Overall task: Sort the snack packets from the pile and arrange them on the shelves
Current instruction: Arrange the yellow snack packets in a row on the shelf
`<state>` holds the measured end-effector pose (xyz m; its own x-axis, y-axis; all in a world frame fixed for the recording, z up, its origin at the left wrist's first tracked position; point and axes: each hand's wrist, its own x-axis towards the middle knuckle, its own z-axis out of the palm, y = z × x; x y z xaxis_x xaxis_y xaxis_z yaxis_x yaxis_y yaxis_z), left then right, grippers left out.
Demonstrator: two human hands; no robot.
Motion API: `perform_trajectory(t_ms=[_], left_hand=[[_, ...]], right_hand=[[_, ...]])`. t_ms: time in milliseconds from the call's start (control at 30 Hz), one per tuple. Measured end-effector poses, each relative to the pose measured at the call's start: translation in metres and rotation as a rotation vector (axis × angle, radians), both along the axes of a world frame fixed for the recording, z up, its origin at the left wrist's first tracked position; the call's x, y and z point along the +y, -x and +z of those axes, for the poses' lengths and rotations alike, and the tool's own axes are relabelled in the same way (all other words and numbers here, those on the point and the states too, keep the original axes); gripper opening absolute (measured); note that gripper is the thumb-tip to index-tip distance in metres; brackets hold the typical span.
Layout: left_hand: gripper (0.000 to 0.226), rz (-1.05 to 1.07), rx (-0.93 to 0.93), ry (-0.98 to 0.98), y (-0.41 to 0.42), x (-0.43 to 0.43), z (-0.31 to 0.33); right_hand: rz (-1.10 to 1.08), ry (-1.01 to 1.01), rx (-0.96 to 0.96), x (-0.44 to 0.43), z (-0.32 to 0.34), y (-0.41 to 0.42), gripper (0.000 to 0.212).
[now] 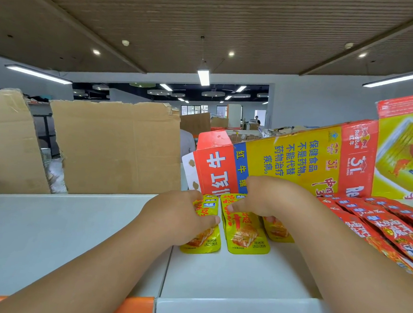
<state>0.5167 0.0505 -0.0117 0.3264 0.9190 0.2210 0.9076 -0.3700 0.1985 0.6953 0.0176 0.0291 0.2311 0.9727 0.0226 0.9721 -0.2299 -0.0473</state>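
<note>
Your left hand (181, 215) grips one yellow packet stack (205, 244) and your right hand (268, 197) grips another. There are three stacks. Beyond your hands stands one Red Bull carton (286, 159), contents hidden.

The white shelf top (48, 231) bears yellow packets (248, 237), overlapping red packets (386, 225) and a Red Bull carton (286, 157).
</note>
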Motion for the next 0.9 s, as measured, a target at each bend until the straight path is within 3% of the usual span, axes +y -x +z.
perform_trajectory(t_ms=[400, 533, 900], left_hand=[[0.07, -0.001, 0.01, 0.019, 0.0, 0.001, -0.001], [0.067, 0.003, -0.01, -0.028, 0.001, 0.003, -0.002], [0.041, -0.087, -0.313, -0.158, 0.012, 0.019, 0.001]], right_hand=[[0.021, -0.055, 0.098, 0.005, -0.001, -0.007, 0.06], [0.052, -0.114, 0.146, 0.006, -0.002, -0.011, 0.038], [0.138, -0.431, 0.248, 0.012, -0.002, -0.017, 0.03]])
